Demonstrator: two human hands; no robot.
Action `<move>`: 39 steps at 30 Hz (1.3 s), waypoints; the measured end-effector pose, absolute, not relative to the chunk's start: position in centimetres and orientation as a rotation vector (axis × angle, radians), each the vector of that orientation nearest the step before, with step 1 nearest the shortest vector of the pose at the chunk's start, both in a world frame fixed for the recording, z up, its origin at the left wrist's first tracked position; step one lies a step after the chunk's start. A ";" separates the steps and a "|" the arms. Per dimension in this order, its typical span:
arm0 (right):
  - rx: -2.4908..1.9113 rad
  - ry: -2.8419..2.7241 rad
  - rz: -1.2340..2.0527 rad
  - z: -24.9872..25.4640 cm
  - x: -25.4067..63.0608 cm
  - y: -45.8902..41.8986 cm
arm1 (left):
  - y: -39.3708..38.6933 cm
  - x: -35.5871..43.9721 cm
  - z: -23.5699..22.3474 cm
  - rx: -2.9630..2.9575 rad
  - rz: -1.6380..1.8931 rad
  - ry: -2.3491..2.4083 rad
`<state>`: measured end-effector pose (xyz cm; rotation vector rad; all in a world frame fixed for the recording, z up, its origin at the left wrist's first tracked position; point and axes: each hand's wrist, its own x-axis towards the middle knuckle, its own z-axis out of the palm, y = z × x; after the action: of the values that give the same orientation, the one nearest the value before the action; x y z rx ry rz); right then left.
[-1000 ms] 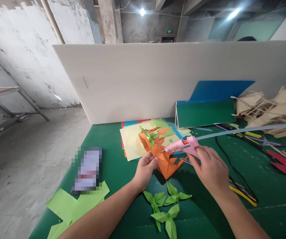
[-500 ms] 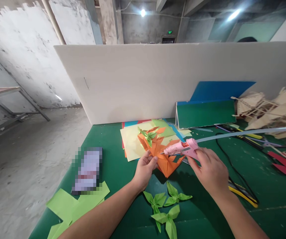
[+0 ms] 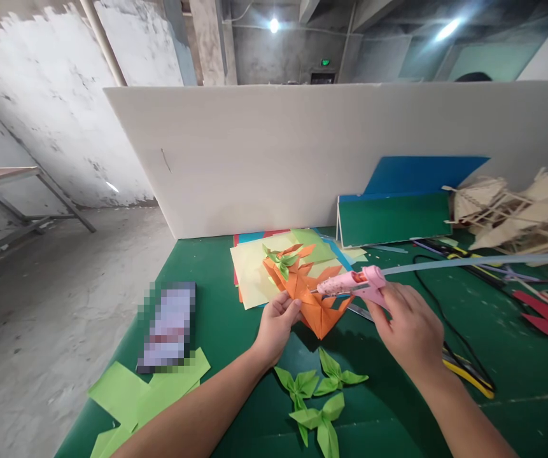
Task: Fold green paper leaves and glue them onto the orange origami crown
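Observation:
My left hand [image 3: 278, 323] pinches the near left edge of an orange folded-paper piece [image 3: 320, 318] with several pointed tips. A green folded-paper leaf piece [image 3: 282, 259] sits on its far left part. In my right hand [image 3: 410, 327] is a pink hot glue gun [image 3: 354, 284], its nozzle pointing left at the middle of the orange paper. Whether the tip touches the paper I cannot tell. A long translucent glue stick [image 3: 445, 262] sticks out of its back. Below the hands, three green folded-paper leaf pieces [image 3: 324, 416] lie on the table.
Beneath the orange piece lie coloured paper sheets [image 3: 249, 273]. A phone [image 3: 171, 324] and green paper squares [image 3: 159, 397] are at left. Yellow-handled pliers [image 3: 469, 375], a black cable [image 3: 429, 299] and wooden scraps [image 3: 517, 210] lie right. A white board [image 3: 254, 159] stands behind.
My right hand has drawn the glue gun slightly to the right, and the glue stick's far end has dropped a little. My left hand stays almost still on the orange paper.

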<state>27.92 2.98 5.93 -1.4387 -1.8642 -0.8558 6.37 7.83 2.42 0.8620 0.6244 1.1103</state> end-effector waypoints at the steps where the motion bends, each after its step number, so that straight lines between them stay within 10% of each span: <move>1: -1.424 -1.883 -0.852 5.9 27.9 3.0 | 7.8 6.4 2.5 0.861 1.113 0.640; 39: -1.452 -1.875 -0.838 5.4 26.9 3.2 | 7.7 6.5 2.4 0.856 1.101 0.694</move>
<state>26.87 3.21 5.37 -1.4519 -1.8752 -0.8375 6.49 7.66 2.39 0.8559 0.6943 1.1012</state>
